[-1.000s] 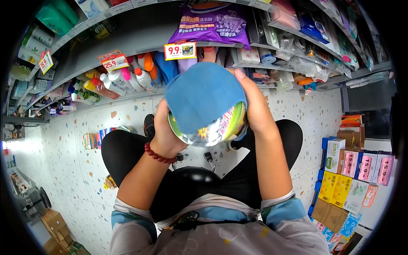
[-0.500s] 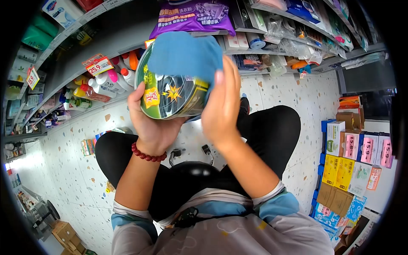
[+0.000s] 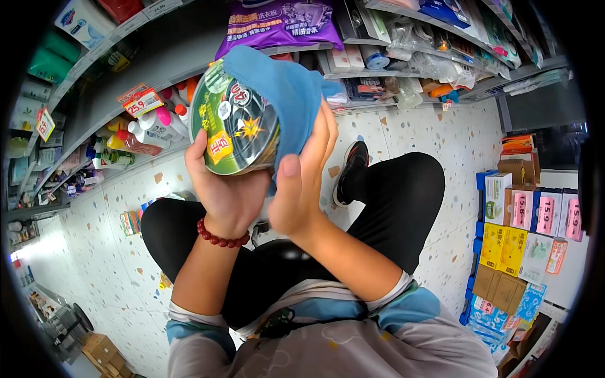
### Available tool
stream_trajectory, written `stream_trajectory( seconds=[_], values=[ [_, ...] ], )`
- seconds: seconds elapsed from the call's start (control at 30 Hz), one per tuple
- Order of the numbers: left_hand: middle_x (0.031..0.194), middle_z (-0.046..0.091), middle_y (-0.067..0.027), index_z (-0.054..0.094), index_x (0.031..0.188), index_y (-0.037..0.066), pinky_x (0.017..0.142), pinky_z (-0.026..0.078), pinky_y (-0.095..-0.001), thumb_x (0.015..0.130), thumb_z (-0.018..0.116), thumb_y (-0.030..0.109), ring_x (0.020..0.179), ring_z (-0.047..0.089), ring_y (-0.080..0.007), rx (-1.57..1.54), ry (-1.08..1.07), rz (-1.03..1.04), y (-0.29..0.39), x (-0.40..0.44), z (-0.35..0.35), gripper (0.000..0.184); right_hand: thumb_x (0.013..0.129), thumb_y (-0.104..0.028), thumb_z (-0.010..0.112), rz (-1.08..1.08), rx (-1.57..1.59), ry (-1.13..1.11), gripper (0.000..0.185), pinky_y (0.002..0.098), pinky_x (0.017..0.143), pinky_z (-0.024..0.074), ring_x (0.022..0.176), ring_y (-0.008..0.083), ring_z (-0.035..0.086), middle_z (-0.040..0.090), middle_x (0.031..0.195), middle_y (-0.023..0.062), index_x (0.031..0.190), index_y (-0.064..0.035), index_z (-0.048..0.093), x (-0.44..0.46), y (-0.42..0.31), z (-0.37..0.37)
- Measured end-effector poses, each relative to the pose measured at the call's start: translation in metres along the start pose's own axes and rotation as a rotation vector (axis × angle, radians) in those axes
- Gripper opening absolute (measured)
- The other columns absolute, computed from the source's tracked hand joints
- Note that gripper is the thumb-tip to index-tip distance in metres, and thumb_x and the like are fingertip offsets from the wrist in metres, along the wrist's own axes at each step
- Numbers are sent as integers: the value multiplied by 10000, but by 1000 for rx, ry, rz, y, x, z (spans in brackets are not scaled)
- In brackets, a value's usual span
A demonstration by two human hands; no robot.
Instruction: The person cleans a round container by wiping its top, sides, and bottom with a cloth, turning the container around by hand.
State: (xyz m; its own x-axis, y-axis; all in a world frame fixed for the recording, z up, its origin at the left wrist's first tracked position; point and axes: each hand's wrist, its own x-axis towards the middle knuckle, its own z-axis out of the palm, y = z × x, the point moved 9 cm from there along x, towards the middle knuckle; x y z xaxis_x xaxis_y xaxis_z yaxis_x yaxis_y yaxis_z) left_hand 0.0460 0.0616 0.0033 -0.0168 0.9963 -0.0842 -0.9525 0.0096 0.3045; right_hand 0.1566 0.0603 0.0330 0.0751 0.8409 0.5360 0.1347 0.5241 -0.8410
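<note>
My left hand (image 3: 230,198) is closed round the lower edge of a round tub (image 3: 220,116) with a green and black printed lid, its thumb along the left rim. The tub is tilted with the lid towards me. A blue cloth (image 3: 287,85) drapes over the tub's top and right side. My right hand (image 3: 305,183) presses the cloth against that side, with its fingers wrapped behind and partly hidden. The tub's underside is out of sight.
Ahead, a shelf holds a purple bag of laundry powder (image 3: 280,25). Bottles (image 3: 148,129) stand on a lower shelf behind a price tag (image 3: 144,102). Stacked boxes (image 3: 504,246) are at the right. My bent knees flank the speckled floor (image 3: 394,135).
The cloth has slid off the middle of the lid to the tub's right side, showing more label. My right hand has moved down and left, and the tub has shifted slightly left.
</note>
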Motion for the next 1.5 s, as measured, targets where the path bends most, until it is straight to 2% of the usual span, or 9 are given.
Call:
stream_trajectory(
  seconds=[0.1, 0.2, 0.4, 0.57, 0.67, 0.9, 1.1, 1.3, 1.5],
  values=[
    [1433, 544, -107, 404, 1494, 64, 1100, 429, -430, 1016, 453, 420, 1290, 544, -250, 237, 10, 19, 0, -3, 1, 598, 978, -311, 582, 92, -65, -73, 763, 511, 1169, 239, 1386, 443, 298, 264, 1474, 310, 1485, 135, 227, 23, 4, -2],
    [1543, 441, -112, 306, 1567, 107, 1156, 356, -535, 989, 507, 444, 1402, 455, -284, 504, 11, -24, -2, -4, 0, 699, 952, -225, 639, 372, 420, -82, 634, 402, 1104, 368, 1265, 275, 450, 386, 1348, 173, 1455, 54, 372, 46, 25, -6],
    [1556, 432, -132, 316, 1563, 78, 1169, 367, -504, 992, 500, 493, 1414, 452, -303, 427, -4, -94, 19, 7, 6, 729, 910, -249, 673, 579, 536, -371, 546, 298, 982, 459, 1107, 150, 588, 542, 1265, 108, 1343, 50, 528, 85, 30, -7],
    [1392, 576, -189, 415, 1471, 5, 1060, 508, -448, 1003, 583, 305, 1239, 615, -305, 454, 16, -180, 21, 7, -20, 581, 911, -255, 724, 378, 274, -623, 504, 341, 1012, 460, 1176, 214, 560, 523, 1273, 110, 1313, 8, 570, 85, 18, 3],
    [1244, 678, -75, 611, 1297, 34, 1013, 512, -351, 991, 644, 283, 1162, 646, -179, 277, 73, -294, 6, 5, -25, 396, 1028, -350, 490, 239, 108, -588, 511, 367, 1141, 322, 1344, 270, 456, 498, 1403, 156, 1365, 32, 531, 78, 41, -6],
    [1292, 653, -125, 545, 1366, 36, 1030, 515, -381, 1019, 569, 321, 1162, 655, -220, -18, 58, -266, -2, 15, -31, 450, 1045, -430, 406, 242, 108, -564, 659, 364, 1186, 258, 1417, 258, 403, 434, 1529, 173, 1497, 50, 408, 64, 66, -1],
    [1234, 684, -101, 575, 1325, 45, 1005, 529, -387, 1007, 586, 326, 1111, 679, -210, 5, 68, -217, 0, 9, -38, 425, 1037, -410, 430, 23, 158, -503, 589, 407, 1152, 300, 1329, 295, 482, 530, 1406, 210, 1328, 85, 562, 69, 24, -14],
    [1220, 691, -95, 560, 1344, 46, 1022, 521, -389, 1003, 605, 323, 1101, 685, -210, 65, 33, -349, -9, -2, -36, 441, 1061, -208, 423, 371, 342, -424, 328, 320, 1056, 364, 1138, 188, 550, 595, 1150, 127, 1196, 32, 602, 84, 83, -33],
    [1196, 703, -112, 578, 1317, 22, 989, 543, -387, 997, 597, 288, 1064, 701, -221, 74, 32, -393, -20, -6, -42, 417, 1096, -412, 336, 153, 16, -672, 549, 328, 1072, 383, 1168, 223, 568, 594, 1222, 100, 1366, 12, 556, 78, 26, 12]
  ],
)
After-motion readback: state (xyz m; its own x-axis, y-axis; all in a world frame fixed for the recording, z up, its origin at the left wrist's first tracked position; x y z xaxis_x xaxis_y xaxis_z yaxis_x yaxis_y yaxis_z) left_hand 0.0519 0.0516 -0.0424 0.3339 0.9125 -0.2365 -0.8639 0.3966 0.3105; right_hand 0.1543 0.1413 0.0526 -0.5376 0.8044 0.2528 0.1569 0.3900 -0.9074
